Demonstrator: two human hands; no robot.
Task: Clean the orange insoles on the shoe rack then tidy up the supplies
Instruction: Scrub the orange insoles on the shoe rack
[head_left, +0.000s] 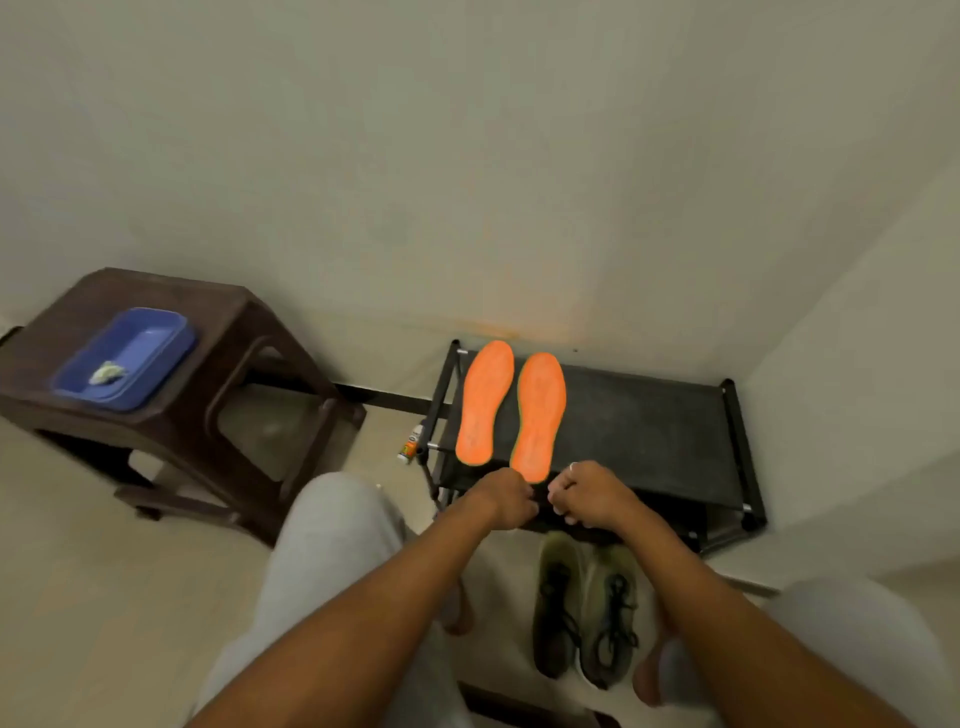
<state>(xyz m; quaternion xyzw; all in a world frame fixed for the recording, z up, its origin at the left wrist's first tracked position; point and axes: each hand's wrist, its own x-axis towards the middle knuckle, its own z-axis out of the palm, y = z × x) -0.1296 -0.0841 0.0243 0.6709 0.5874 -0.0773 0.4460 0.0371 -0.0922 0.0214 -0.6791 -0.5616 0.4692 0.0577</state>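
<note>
Blue basin (130, 358) at 9 o'clock, on a brown stool (249, 332); pale cloth (107, 372) inside it. Small bottle (410, 444) stands on the floor, just beside the 9 o'clock leg of the shoe rack (649, 441). Two orange insoles (485, 402) lie flat, side by side, on the rack's top, toes to 12 o'clock. At their 6 o'clock: left grip (506, 499) and right grip (587, 493), close together, fingers curled under. Cannot tell whether either clamps anything. Laced shoes (587, 603) are on the floor, 6 o'clock of the grips.

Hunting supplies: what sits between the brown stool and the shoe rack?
Head view: a small white-and-orange bottle on the floor, close beside the shoe rack.
</note>
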